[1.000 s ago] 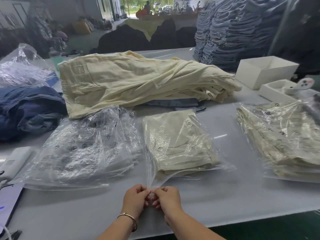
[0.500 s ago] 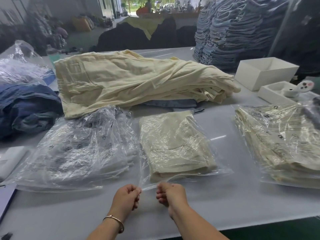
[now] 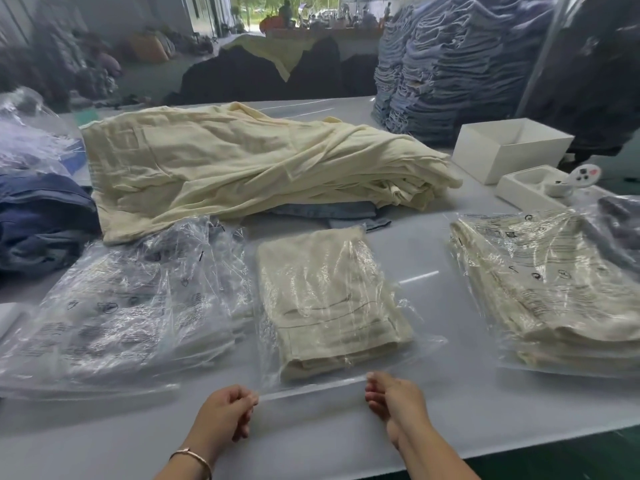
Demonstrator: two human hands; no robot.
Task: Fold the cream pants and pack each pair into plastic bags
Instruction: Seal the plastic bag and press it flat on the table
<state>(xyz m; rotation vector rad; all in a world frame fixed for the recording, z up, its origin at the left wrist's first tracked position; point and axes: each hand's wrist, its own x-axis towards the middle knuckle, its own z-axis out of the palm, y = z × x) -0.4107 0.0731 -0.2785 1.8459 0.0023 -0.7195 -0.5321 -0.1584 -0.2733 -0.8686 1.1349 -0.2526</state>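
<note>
A folded pair of cream pants (image 3: 329,299) lies inside a clear plastic bag (image 3: 420,341) in the middle of the white table (image 3: 485,410). My left hand (image 3: 225,415) pinches the bag's near edge at its left end. My right hand (image 3: 391,398) pinches the same edge at its right end, so the edge is stretched flat between them. Behind the bag lies a large heap of loose cream pants (image 3: 249,164). A stack of bagged cream pants (image 3: 554,292) sits to the right. A pile of empty plastic bags (image 3: 121,306) lies to the left.
Dark blue jeans (image 3: 38,220) lie at far left under more plastic. A tall stack of folded denim (image 3: 450,64) stands at back right. A white open box (image 3: 509,147) and a white tray (image 3: 526,188) sit at right. The table's front edge runs just below my wrists.
My hands were together at the middle of the bag's near edge; they have slid apart along it, left hand to the left, right hand to the right.
</note>
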